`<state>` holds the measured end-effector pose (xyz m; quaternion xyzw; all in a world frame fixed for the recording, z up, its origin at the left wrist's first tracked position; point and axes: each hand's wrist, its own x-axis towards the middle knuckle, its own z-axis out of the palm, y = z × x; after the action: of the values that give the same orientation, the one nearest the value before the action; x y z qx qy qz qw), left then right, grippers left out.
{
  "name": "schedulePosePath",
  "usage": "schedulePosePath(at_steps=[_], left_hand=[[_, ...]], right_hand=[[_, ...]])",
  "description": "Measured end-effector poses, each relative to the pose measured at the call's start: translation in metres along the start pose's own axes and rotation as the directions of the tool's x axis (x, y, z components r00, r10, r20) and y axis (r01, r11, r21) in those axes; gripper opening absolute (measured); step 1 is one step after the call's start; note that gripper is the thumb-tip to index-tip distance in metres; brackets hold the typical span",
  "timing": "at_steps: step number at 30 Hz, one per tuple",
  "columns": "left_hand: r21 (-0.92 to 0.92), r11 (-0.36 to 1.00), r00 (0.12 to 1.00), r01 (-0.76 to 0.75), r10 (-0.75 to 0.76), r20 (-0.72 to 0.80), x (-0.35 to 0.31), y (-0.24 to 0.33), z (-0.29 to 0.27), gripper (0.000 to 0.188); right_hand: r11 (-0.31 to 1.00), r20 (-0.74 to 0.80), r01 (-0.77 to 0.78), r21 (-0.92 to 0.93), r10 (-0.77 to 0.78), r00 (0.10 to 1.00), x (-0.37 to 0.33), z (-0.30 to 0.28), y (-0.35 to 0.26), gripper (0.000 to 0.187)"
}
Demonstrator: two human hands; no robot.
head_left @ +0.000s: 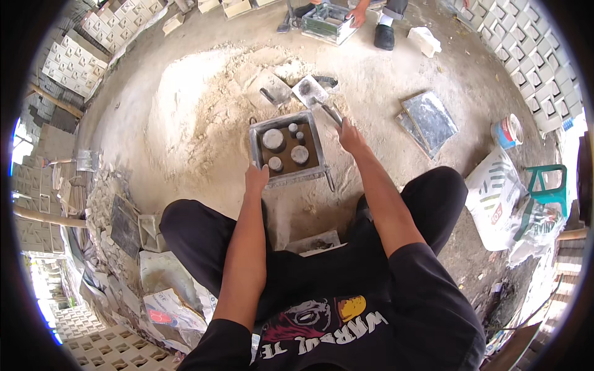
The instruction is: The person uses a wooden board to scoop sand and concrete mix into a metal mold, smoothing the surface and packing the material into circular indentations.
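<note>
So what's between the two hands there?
In the head view, the square metal mould with round plugs inside lies between them: the left hand rests at its near-left corner, and the right hand holds a trowel off its far-right corner.

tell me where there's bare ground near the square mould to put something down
Bare ground lies right of the mould, between the right hand and the flat plates. More lies beyond, toward the other person's shoe. It is crowded just behind the mould, by the trowel, and left, by the sand heap and left hand.
</note>
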<state>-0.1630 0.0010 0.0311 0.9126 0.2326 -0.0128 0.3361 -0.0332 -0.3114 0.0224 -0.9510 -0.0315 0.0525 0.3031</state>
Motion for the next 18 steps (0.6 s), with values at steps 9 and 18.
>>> schedulePosePath(at_steps=[9,18], left_hand=[[0.105,0.984,0.982,0.145,-0.131,-0.133,0.007,0.018,0.015,0.043],[0.075,0.973,0.951,0.218,-0.194,-0.240,0.011,0.008,0.013,0.030]], right_hand=[[0.996,-0.027,-0.010,-0.090,0.008,1.000,-0.007,0.026,0.044,0.046],[0.993,-0.119,0.096,0.073,-0.087,0.989,-0.028,0.078,0.002,0.041]])
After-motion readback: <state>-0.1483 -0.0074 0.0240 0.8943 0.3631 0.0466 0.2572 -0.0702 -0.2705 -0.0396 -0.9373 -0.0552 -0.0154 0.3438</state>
